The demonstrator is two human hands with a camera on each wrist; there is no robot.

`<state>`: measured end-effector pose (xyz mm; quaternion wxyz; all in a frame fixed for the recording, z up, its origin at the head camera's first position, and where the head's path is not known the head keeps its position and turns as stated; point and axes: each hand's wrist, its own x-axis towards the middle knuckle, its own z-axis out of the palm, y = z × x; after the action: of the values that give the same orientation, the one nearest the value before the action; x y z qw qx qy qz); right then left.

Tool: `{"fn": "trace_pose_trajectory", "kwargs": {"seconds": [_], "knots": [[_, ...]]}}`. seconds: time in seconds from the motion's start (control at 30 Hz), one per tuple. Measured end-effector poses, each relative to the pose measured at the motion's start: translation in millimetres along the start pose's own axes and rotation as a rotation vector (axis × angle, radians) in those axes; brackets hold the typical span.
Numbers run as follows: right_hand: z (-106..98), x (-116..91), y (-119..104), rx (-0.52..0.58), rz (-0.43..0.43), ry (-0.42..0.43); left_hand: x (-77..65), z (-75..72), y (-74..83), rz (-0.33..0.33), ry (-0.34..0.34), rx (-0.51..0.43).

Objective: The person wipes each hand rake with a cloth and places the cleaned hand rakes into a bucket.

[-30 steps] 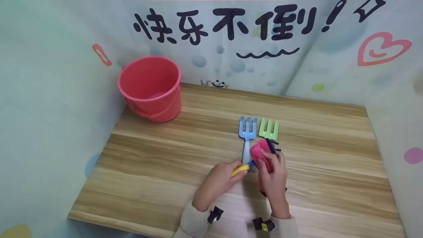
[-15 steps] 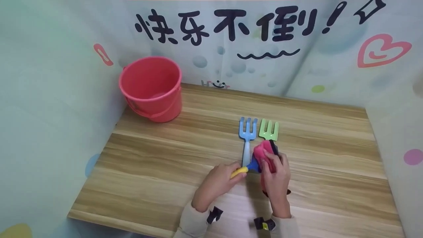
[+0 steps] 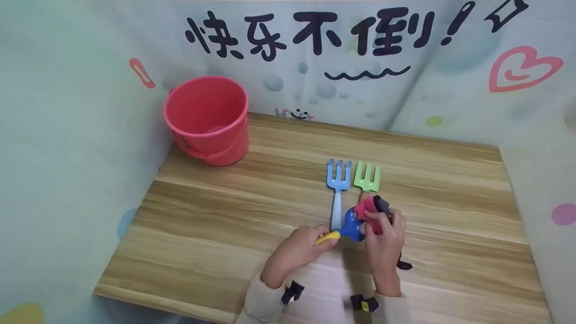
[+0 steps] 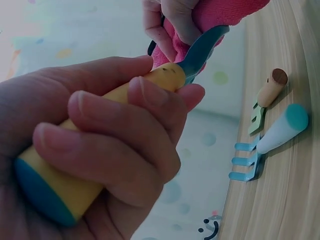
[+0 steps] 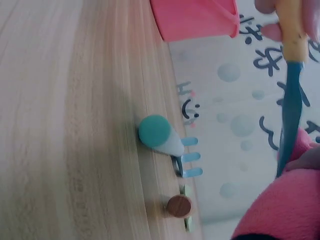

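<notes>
My left hand [image 3: 294, 247] grips the yellow handle of a small hand shovel [image 3: 352, 225], its fingers wrapped round it in the left wrist view. The shovel has a blue blade and a blue end cap [image 4: 42, 192]. My right hand [image 3: 387, 240] pinches a pink cloth [image 3: 366, 208] with dark edging against the blade's far edge. Part of the blade lies hidden behind cloth and fingers. Just beyond the hands, a blue hand fork [image 3: 338, 180] and a green hand fork [image 3: 367, 177] lie side by side. The green fork's wooden handle [image 5: 179, 206] shows in the right wrist view.
A red bucket [image 3: 211, 130] with its handle hanging down stands at the table's back left corner. Printed cloth walls [image 3: 288, 90] enclose the wooden table [image 3: 202, 225] at the back and both sides.
My right hand and the pink cloth have slid right along the blade, so more of the blue blade shows. The left hand has kept its grip almost in place.
</notes>
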<state>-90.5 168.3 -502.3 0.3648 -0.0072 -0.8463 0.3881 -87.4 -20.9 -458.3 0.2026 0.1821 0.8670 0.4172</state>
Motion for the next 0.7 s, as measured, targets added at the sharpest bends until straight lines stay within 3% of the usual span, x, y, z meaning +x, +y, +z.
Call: {"fn": "trace_pose_trajectory", "kwargs": {"seconds": [0.23,0.37,0.47,0.57,0.7], "knots": [[-7,5,4,0.006,-0.007,0.041,0.3,-2.3,-3.6,-0.015,-0.017,-0.024],[-18,12,11,0.007,0.051,0.136,-0.2,-5.6,-12.1,-0.049,0.011,-0.029],[-29,17,12,0.029,0.109,0.145,-0.5,-8.4,-15.9,-0.081,0.056,-0.035],[-37,19,5,0.082,0.141,0.05,0.7,-9.0,-14.7,-0.091,0.101,-0.05],[-46,22,-24,0.187,0.146,-0.133,1.8,-6.3,-9.7,-0.073,0.123,-0.081]]}}
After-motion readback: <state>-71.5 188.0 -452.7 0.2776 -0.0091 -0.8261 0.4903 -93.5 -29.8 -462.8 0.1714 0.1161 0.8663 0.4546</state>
